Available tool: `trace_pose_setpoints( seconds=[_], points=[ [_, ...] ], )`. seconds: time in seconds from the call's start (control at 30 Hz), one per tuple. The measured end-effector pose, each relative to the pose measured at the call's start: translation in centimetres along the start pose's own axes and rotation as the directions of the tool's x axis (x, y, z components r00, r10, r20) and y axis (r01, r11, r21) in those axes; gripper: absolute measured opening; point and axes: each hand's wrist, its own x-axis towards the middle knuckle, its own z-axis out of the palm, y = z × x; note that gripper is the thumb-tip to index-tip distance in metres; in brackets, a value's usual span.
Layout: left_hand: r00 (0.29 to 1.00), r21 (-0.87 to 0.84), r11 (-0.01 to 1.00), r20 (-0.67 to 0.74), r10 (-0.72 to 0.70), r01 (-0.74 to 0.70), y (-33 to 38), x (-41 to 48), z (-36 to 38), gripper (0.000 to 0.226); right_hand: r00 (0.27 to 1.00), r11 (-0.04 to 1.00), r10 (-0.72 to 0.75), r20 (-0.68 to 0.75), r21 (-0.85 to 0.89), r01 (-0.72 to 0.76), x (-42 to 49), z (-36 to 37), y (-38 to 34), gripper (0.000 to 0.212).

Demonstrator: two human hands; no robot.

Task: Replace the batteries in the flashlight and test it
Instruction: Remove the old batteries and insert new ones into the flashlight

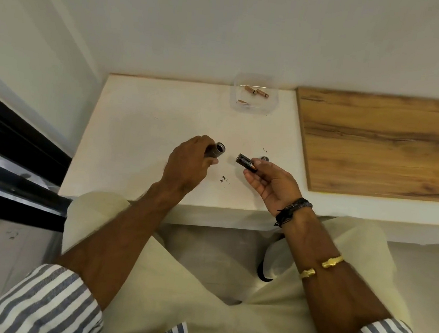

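Note:
My left hand point(186, 163) grips the dark flashlight body point(216, 151), its open threaded end pointing right, a little above the white table point(140, 136). My right hand point(271, 182) holds a black battery holder with batteries point(246, 162) by its copper-coloured end. The holder's free end points at the flashlight's opening, with a small gap between them. A small dark round cap point(264, 158) lies on the table just behind my right fingers.
A clear plastic container point(272, 101) with three copper-coloured batteries point(256, 91) stands at the back of the table by the wall. A wooden board point(388, 146) covers the table's right part. A black-framed glass panel point(9, 171) is at the left.

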Motion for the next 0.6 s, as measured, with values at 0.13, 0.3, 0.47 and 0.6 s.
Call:
trace_pose_setpoints(
  seconds=[0.13,0.3,0.47,0.6],
  points=[
    [0.990,-0.209,0.973,-0.078,-0.121,0.102,0.1,-0.1,0.6,0.030,1.000,0.999,-0.009,0.030,0.032,0.008,-0.3,0.1,0.0,0.024],
    [0.972,-0.310,0.936,-0.106,-0.207,0.166,0.4,0.3,0.9,0.031,0.998,0.998,-0.017,0.063,0.054,0.014,-0.5,0.0,-0.3,0.020],
    [0.970,-0.305,0.929,-0.059,-0.237,0.209,0.0,0.3,1.0,0.037,0.997,0.998,-0.009,0.077,0.055,0.005,-0.6,0.0,-0.4,0.021],
    [0.971,-0.300,0.929,-0.034,-0.238,0.217,-0.3,0.2,1.2,0.044,0.997,0.998,-0.012,0.075,0.059,0.007,-0.7,0.1,-0.3,0.018]
  ],
)
